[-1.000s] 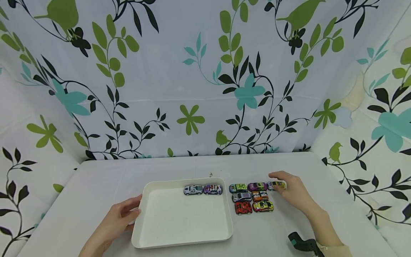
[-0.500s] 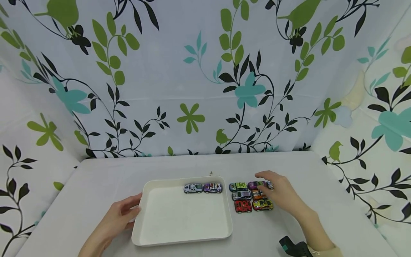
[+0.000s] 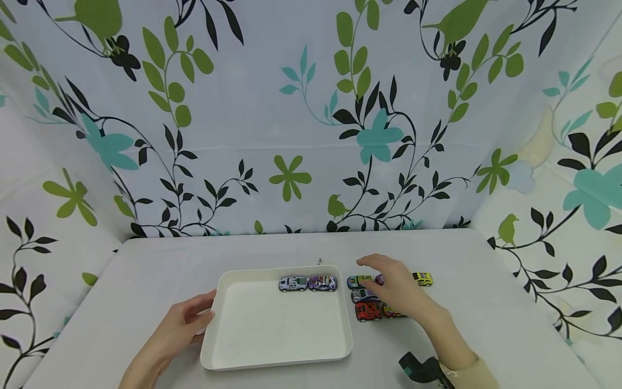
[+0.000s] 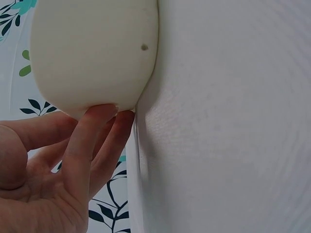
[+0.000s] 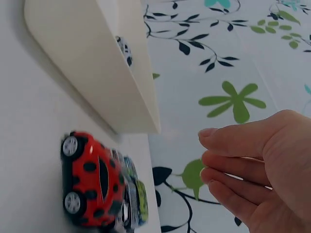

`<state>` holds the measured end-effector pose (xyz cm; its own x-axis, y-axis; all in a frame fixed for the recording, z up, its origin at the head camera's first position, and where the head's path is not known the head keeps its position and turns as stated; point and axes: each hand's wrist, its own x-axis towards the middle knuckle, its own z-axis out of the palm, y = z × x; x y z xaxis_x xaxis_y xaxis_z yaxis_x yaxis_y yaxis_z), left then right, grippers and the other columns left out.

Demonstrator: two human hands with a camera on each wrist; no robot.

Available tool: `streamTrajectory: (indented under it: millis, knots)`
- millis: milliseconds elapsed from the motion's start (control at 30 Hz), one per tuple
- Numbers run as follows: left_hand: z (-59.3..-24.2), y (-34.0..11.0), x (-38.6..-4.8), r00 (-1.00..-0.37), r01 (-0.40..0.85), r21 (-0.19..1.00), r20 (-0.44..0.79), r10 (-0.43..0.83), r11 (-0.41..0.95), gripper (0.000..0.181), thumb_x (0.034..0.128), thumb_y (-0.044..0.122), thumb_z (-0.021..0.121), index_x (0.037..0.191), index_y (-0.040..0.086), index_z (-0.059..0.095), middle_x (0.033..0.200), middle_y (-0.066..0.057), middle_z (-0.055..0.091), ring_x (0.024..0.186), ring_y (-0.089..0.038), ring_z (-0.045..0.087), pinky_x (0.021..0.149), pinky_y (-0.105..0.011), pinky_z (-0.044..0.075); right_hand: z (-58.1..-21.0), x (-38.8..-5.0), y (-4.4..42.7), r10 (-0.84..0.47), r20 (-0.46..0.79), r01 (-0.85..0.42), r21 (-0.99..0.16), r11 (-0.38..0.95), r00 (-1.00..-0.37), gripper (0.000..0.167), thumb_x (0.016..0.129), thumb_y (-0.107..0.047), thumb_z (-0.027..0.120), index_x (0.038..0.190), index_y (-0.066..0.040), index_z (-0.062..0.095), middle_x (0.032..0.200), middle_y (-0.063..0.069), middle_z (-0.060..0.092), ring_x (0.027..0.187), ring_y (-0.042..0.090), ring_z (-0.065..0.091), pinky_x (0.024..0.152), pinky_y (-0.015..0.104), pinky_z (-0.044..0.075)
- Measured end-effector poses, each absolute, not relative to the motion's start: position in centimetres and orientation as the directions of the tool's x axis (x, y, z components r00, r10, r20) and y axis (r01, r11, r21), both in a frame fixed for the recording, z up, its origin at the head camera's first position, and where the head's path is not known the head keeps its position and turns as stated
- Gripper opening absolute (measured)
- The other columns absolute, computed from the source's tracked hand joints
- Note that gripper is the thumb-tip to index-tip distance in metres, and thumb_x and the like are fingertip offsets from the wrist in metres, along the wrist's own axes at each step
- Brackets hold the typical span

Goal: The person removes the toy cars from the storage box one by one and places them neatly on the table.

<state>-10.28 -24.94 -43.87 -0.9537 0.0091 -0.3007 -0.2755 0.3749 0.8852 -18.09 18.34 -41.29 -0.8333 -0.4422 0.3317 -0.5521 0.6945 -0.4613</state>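
Note:
My left hand (image 3: 174,329) touches the left wall of the white tray (image 3: 272,346) with its fingertips, and they rest on the wall in the left wrist view. Inside the tray, along its far side, stand a silver toy car (image 3: 293,283) and a purple toy car (image 3: 322,283). My right hand (image 3: 400,289) is above the group of toy cars right of the tray, its fingers loosely bent and holding nothing in the right wrist view. It partly hides the group. A red car with black spots (image 5: 92,184), a green car (image 3: 358,281) and a yellow car (image 3: 423,279) show around it.
The white table (image 3: 160,265) meets a leaf-patterned cloth (image 3: 286,108) at the back and sides. A dark wrist mount (image 3: 420,368) sits at my right sleeve. A silver-blue car (image 3: 364,295) lies between the green and red ones.
My right hand has moved left from the yellow car on the far right across the group towards the tray, uncovering that car. My left hand and the tray have stayed in place.

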Motion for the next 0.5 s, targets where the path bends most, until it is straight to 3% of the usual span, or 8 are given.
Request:
streamTrajectory:
  millis: [267,500]
  knots:
    - [-43.9,-25.0,-10.3,-0.954,-0.278,0.881,-0.301,0.0,0.382,0.054,0.1009,0.009,0.058,0.151,0.0,0.039,0.15,-0.029,0.043,0.123,-0.037,0.06,0.084,-0.047,0.06,-41.2,-18.5,14.8,-0.478,0.25,-0.534,-0.514,0.672,-0.842,0.04,0.087,-0.012,0.078,0.125,-0.008,0.068,0.128,0.007,0.068,0.123,0.029,0.062,0.101,0.048,0.053]
    - [-44.0,-25.0,-10.3,-0.953,-0.281,0.888,-0.302,0.001,0.363,0.054,0.1003,0.009,0.058,0.151,0.002,0.041,0.15,-0.027,0.044,0.122,-0.036,0.06,0.084,-0.046,0.06,-41.8,-18.9,12.1,-0.551,0.221,-0.58,-0.489,0.652,-0.805,0.04,0.087,-0.012,0.078,0.124,-0.004,0.067,0.127,0.011,0.068,0.119,0.03,0.063,0.099,0.045,0.054]
